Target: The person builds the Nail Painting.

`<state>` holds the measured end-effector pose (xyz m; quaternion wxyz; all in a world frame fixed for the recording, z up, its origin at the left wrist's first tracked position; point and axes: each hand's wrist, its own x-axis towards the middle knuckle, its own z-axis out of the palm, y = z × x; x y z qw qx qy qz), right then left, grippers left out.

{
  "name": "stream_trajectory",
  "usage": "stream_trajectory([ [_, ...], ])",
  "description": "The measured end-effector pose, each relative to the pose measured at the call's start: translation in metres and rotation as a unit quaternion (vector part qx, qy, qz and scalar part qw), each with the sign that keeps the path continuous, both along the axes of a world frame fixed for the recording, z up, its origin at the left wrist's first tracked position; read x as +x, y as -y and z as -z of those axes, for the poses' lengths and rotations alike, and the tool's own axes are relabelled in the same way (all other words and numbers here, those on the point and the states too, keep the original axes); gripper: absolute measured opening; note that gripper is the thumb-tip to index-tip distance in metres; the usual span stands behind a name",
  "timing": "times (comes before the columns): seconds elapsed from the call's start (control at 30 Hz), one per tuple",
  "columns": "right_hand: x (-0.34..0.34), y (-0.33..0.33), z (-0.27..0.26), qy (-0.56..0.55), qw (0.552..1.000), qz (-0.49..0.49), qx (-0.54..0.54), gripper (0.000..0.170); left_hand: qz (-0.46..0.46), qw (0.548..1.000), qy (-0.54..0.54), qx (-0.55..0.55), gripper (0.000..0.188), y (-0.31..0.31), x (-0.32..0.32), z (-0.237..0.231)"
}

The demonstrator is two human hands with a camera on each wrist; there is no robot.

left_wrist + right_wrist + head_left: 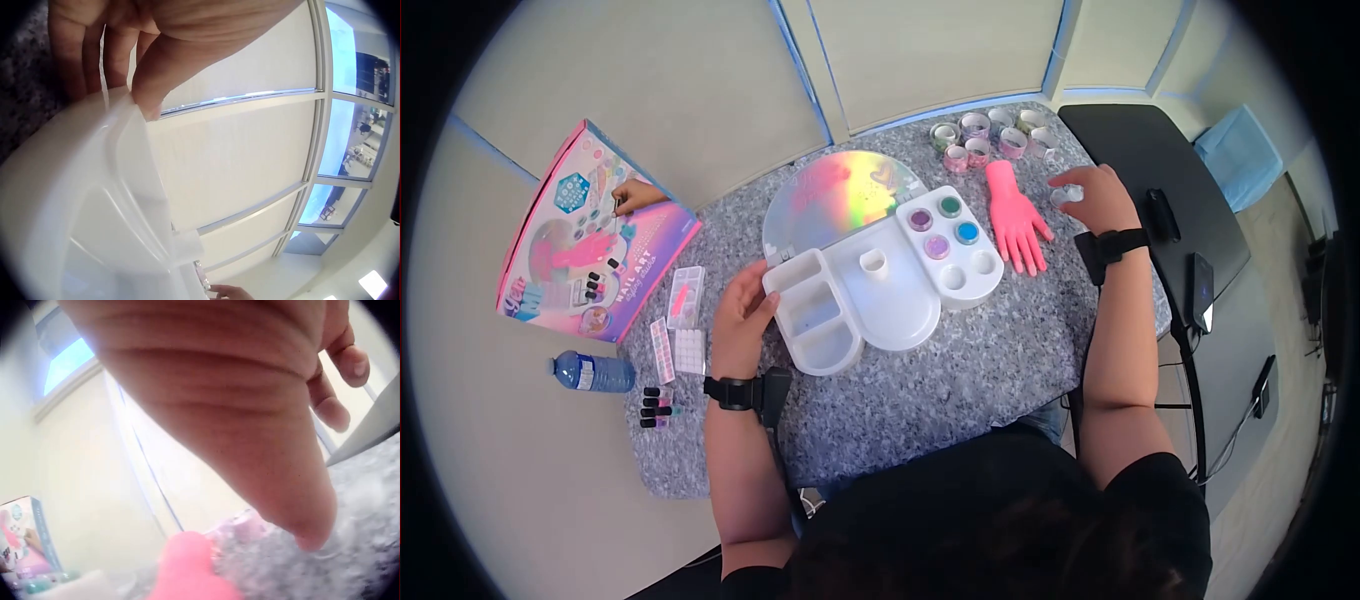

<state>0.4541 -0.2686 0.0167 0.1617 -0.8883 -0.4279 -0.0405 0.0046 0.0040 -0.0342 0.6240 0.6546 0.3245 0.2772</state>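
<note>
My left hand grips the left edge of a white moulded tray, thumb on the rim. In the left wrist view, the fingers and thumb of the left hand pinch the tray's edge. Pots of purple, green, blue and lilac sit in its right section; two wells there hold no pots. My right hand is over the table's right side, thumb and fingers apart around a small clear container; contact is unclear. In the right wrist view, the right hand has its fingers spread from the thumb.
A pink model hand lies right of the tray, with several small jars behind it. A holographic disc lies behind the tray. At the left are a printed box, water bottle, clear cases and small black-capped bottles.
</note>
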Motion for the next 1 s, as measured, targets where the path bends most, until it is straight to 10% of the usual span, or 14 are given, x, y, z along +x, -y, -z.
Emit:
stream_trajectory([
  [0.27,-0.017,-0.013,-0.011,-0.037,0.995,-0.063,0.068,0.026,0.005,1.0,0.012,0.004,0.05,0.001,0.002,0.001],
  [0.5,-0.124,-0.024,-0.028,-0.101,0.93,-0.34,0.101,0.025,0.003,1.0,0.003,0.008,0.052,0.003,0.0,-0.001],
  [0.9,-0.128,-0.031,-0.02,-0.095,0.923,-0.335,0.166,0.026,-0.005,1.0,0.0,0.009,0.052,0.003,0.001,-0.002],
  [1.0,-0.076,-0.021,-0.024,-0.064,0.965,-0.163,0.195,0.017,-0.003,1.0,0.007,0.007,0.051,0.003,0.002,-0.001],
])
